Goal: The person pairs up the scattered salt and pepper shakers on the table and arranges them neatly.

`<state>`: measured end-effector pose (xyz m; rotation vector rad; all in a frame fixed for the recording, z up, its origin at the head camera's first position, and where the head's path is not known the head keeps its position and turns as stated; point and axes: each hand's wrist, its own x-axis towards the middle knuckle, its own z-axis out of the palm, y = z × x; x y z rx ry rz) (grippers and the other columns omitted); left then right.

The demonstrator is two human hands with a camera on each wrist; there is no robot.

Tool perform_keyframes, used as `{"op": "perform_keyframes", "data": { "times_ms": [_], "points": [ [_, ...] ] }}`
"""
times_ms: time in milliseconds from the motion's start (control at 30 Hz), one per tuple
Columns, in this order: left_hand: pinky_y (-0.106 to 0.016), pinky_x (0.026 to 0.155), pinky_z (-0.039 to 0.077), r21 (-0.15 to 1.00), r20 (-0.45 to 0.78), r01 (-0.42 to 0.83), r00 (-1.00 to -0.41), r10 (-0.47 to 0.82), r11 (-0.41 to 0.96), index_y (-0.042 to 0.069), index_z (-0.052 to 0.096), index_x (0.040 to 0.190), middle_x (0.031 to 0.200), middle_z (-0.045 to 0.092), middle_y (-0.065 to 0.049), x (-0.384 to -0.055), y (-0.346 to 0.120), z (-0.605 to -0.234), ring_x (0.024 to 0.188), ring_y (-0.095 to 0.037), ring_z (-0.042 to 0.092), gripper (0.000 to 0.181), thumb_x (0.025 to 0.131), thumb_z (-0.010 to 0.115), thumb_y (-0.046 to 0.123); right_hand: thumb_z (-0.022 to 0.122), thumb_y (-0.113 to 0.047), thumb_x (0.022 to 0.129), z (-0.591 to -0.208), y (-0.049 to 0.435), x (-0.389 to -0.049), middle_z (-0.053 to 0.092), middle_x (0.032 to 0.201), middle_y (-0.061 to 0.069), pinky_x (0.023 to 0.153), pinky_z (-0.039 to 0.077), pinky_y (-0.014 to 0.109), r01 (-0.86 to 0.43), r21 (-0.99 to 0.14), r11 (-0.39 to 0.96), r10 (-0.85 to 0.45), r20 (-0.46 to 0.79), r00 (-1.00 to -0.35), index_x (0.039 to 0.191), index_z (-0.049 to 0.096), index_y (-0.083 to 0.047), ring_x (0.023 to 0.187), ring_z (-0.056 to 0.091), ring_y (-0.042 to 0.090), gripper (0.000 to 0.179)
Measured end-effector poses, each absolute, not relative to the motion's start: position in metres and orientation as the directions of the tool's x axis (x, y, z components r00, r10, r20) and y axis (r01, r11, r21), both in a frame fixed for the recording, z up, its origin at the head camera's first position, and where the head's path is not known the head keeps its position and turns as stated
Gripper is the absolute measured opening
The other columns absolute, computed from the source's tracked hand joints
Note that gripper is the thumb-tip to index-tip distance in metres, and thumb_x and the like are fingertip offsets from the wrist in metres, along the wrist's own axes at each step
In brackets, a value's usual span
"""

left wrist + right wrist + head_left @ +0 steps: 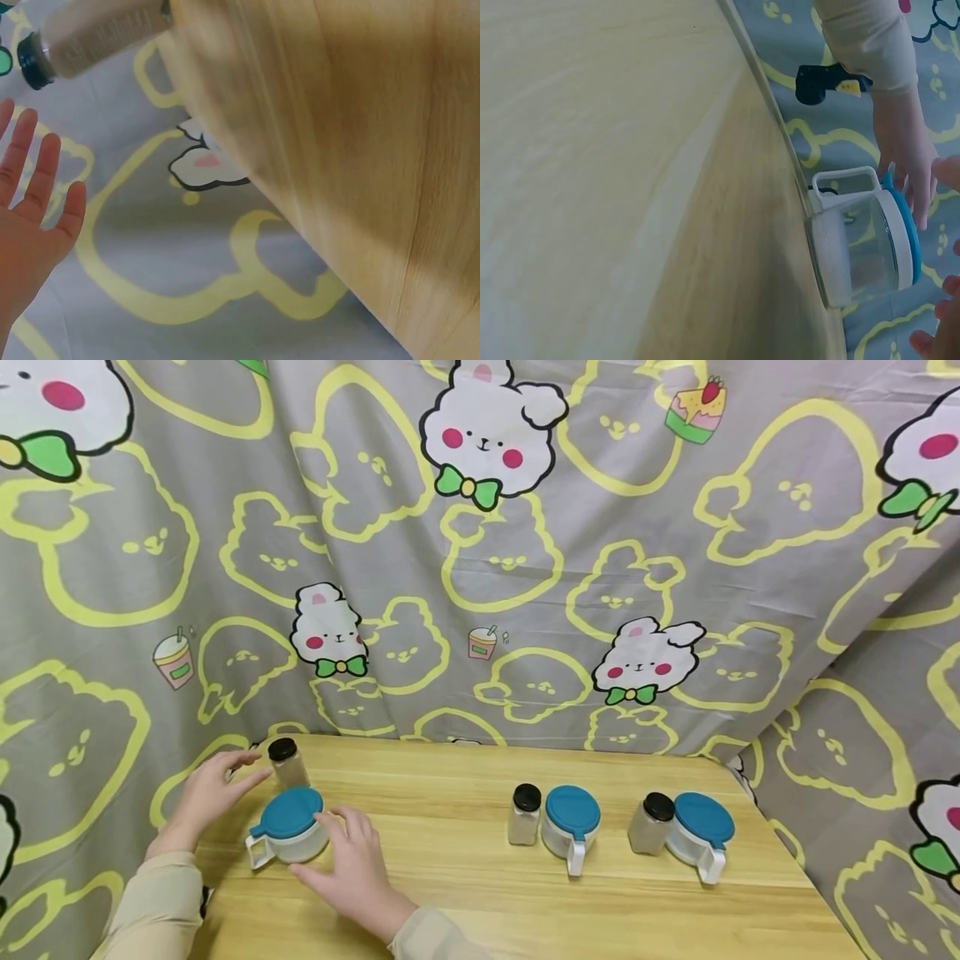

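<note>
At the table's left end stands a glass jar (303,847) with a blue lid, white rim and white side handle. Behind it is a small bottle with a black cap (291,772), also seen in the left wrist view as a brownish-filled bottle (105,37). My left hand (206,797) hovers left of these two, fingers spread and holding nothing. Right of the jar, my right hand (356,868) has its fingers apart, fingertips close by the lid's edge. The right wrist view shows the jar (870,247) with pale contents low inside, its handle toward the left sleeve.
Two more pairs stand to the right on the wooden table (450,893): a black-capped bottle (524,816) beside a blue-lidded jar (572,818), and another bottle (651,827) beside another jar (701,827). A grey cartoon-print curtain (420,568) hangs behind the table and at its sides.
</note>
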<state>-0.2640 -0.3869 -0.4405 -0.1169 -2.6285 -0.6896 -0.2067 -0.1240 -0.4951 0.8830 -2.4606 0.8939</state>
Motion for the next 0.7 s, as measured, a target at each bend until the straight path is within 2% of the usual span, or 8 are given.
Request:
{"op": "perform_keyframes", "data": {
  "times_ms": [300,700],
  "points": [
    [-0.063,0.084,0.046,0.491,0.353,0.138,-0.934,-0.052,0.86,-0.002,0.062,0.121,0.121,0.061,-0.029,-0.274,-0.387,-0.443,0.11,-0.048,0.054,0.052,0.091,0.067,0.04,0.057,-0.062,0.089,-0.494,-0.133,-0.21,0.037,0.152,-0.003,0.105,0.043,0.043,-0.672,-0.33,0.662,-0.534,0.422,-0.733,0.15,0.036,-0.029,0.139,0.036,0.02,0.072],
    [-0.06,0.087,0.048,0.497,0.278,0.108,-0.96,-0.04,0.861,-0.006,0.059,0.124,0.125,0.058,-0.031,-0.284,-0.39,-0.449,0.108,-0.048,0.056,0.059,0.092,0.064,0.044,0.052,-0.067,0.089,-0.498,-0.139,-0.213,0.034,0.154,-0.009,0.107,0.043,0.039,-0.669,-0.229,0.708,-0.576,0.362,-0.733,0.149,0.038,-0.032,0.141,0.035,0.016,0.07]
  ]
}}
